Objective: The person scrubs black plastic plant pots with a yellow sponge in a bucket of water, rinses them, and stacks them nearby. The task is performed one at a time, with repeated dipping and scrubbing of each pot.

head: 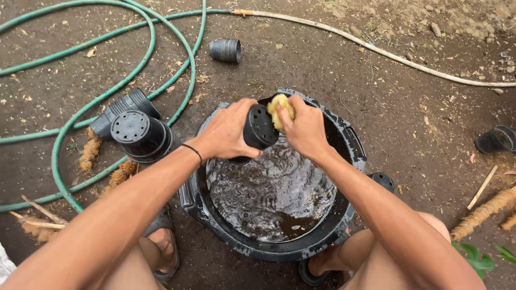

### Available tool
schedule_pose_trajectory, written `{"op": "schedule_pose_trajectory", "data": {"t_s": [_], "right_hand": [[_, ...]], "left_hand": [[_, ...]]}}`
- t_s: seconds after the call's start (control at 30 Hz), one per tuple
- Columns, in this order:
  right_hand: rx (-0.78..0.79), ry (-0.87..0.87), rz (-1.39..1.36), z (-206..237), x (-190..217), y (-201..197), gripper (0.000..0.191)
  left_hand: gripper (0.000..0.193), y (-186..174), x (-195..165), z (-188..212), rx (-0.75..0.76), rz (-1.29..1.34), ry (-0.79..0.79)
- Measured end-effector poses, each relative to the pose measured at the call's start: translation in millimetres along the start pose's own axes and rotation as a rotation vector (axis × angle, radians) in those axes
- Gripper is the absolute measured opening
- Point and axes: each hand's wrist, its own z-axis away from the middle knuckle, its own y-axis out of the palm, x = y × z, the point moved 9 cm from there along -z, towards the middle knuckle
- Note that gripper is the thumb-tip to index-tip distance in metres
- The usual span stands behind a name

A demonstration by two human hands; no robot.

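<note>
Gripping a small black plastic plant pot point(257, 130) around its side, the left hand point(228, 130) is holding it above the black water-filled tub point(352, 161), lying sideways with its perforated base pointing right toward the yellow sponge point(281, 110), which the right hand point(305, 129) is pinching against that base.

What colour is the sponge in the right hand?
Yellow. The sponge, pressed by the right hand against a black pot, shows in the head view.
</note>
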Motion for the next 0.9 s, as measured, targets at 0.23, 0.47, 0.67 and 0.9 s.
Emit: {"op": "schedule_pose_trajectory", "data": {"t_s": [0.23, 0.47, 0.67, 0.9], "right_hand": [[0.004, -0.149, -0.01, 4, 25, -1, 0.021], [0.289, -0.081, -0.001, 13, 34, 12, 0.023], [0.269, -0.131, 0.194, 10, 11, 0, 0.03], [-0.082, -0.094, 0.005, 33, 37, 9, 0.021]], "left_hand": [[0.105, 10, -5, -1, 0.041, 0.004, -0.037], [0.1, -15, 8, 3, -0.026, -0.01, -0.083], [0.103, -41, 64, 19, -0.151, 0.195, -0.561], [0.088, -37, 43, 15, -0.47, 0.358, -0.583]]}}
